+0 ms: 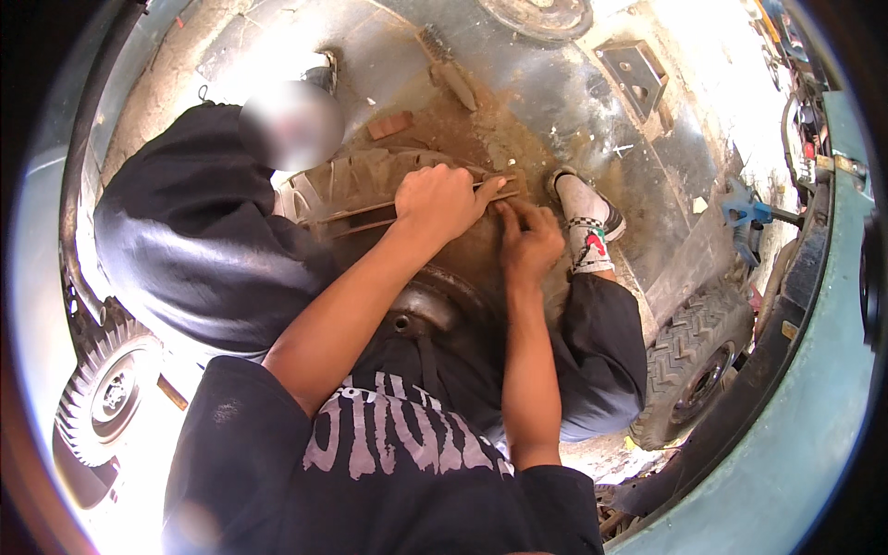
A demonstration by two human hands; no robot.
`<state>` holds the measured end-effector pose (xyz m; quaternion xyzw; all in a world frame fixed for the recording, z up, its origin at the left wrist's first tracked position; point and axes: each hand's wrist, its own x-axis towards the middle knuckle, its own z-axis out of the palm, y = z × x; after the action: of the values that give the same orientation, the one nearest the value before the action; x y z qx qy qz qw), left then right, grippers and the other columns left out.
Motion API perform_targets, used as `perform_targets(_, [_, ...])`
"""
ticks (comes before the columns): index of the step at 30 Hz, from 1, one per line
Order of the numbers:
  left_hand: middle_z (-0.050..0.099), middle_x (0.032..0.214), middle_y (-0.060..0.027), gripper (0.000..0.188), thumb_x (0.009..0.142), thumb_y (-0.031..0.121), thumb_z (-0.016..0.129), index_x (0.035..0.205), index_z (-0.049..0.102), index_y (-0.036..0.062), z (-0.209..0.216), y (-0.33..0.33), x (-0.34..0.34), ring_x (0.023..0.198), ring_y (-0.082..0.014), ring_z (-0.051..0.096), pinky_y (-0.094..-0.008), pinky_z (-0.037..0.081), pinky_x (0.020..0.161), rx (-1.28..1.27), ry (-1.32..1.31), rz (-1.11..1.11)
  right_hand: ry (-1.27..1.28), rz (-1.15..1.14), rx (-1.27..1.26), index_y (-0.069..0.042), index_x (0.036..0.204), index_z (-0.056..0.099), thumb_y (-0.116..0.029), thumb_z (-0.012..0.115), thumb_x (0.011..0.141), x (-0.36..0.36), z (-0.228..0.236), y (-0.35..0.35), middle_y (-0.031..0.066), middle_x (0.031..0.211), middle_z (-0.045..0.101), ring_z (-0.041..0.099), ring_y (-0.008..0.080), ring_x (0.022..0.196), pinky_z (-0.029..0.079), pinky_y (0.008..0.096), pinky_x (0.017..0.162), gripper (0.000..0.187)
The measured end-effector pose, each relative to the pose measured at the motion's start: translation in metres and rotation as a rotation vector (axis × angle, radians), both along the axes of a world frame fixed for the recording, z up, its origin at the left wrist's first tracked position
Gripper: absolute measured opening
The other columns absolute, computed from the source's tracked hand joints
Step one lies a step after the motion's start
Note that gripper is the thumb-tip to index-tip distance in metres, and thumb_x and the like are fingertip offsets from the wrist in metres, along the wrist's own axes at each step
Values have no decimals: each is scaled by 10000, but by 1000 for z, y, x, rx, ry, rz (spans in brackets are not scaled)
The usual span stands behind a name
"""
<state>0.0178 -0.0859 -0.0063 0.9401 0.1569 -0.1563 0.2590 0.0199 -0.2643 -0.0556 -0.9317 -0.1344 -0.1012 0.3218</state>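
Between my legs a worn tyre (310,192) lies with its chunky tread away from me, and a dark metal rim (435,301) shows nearer my body. A long, thin brown strip (365,225) runs across the tyre; I cannot tell what it is made of. My left hand (433,199) is closed over the strip, thumb stretched along it toward the right. Close beside it, the bent fingers of my right hand (532,242) pinch the strip's right end. My left palm hides the middle of the strip.
On the dirty floor ahead lie a brush (449,79), a reddish block (390,125) and a metal block with holes (634,79). Treaded wheels stand at left (111,393) and right (694,370). A blue metal tool (745,211) is beside the pale blue panel (814,370).
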Motion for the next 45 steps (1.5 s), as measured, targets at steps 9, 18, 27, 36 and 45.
perform_targets(9, [755,791,-257,776,1013,696,532,799,818,8,7,-1,-2,792,-415,776,-485,617,750,-1,43,-11,17,-237,-88,-88,941,817,-194,867,864,26,-10,-43,107,892,762,720,318,794,556,424,721,141])
perform_targets(18, [755,814,-265,855,1010,748,484,814,802,-20,8,3,1,824,-426,771,-511,609,749,-32,99,-10,261,-52,114,-42,983,795,-167,897,846,-2,22,3,142,947,785,760,272,852,575,386,771,212])
perform_targets(27, [770,835,-245,781,1018,698,521,816,818,4,15,1,4,853,-399,781,-486,607,797,-8,154,-1,166,-136,102,-37,969,805,-124,889,827,3,16,-4,163,897,770,754,315,807,579,403,771,187])
perform_targets(36, [751,798,-261,848,1018,735,483,788,796,-19,7,1,-1,809,-417,770,-507,608,768,17,76,1,108,-102,91,-78,957,841,-121,881,830,0,15,-2,143,863,755,726,301,757,559,401,687,139])
perform_targets(45, [755,796,-258,803,1014,697,525,790,804,-22,9,3,0,809,-419,774,-498,611,758,2,72,-2,340,-381,187,-19,1003,826,-185,877,891,27,-3,-49,123,949,803,741,184,820,553,323,753,208])
